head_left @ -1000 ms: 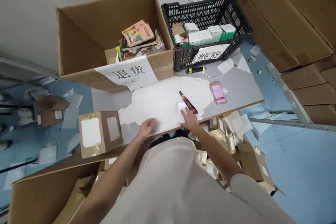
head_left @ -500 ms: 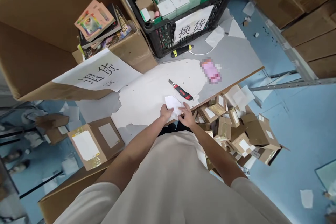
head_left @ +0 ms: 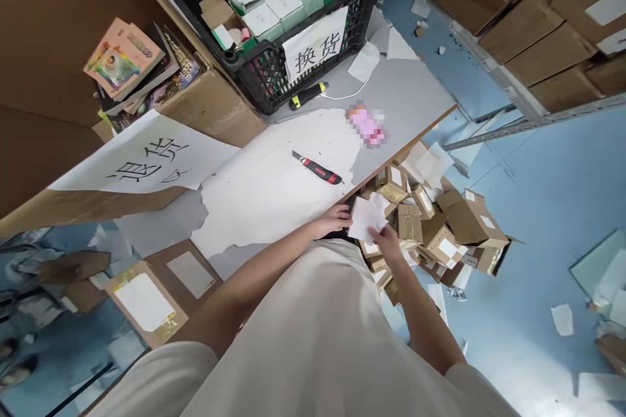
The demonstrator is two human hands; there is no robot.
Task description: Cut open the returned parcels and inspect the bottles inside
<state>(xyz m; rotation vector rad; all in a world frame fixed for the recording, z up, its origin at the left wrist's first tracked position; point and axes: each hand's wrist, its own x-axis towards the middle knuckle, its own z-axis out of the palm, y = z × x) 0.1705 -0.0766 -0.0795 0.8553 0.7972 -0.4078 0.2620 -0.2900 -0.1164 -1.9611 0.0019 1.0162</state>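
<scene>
A crumpled white sheet of paper [head_left: 364, 218] is pinched at its lower right corner by my right hand [head_left: 386, 242]. The sheet is beyond the table's front edge, over the heap of cartons. My left hand [head_left: 332, 221] reaches to the paper's left side with its fingers stretched out, the tips at or very near the edge. Whether they touch is hard to see. On the white-covered table top [head_left: 259, 192], a red and black utility knife [head_left: 320, 171] lies apart from both hands, its blade pointing up and left.
Opened cartons [head_left: 411, 225] are heaped below the table's right edge. Behind stand a black crate [head_left: 264, 88] with green-and-white boxes and a large carton of books [head_left: 122, 62]. A yellow-black cutter [head_left: 308, 96] and a blurred pink item [head_left: 368, 127] lie on the table. A taped box [head_left: 188, 273] stands left.
Both hands and the paper have moved right, off the table edge. My left hand has gone from gripping the sheet to stretched fingers beside it. The camera view has shifted right.
</scene>
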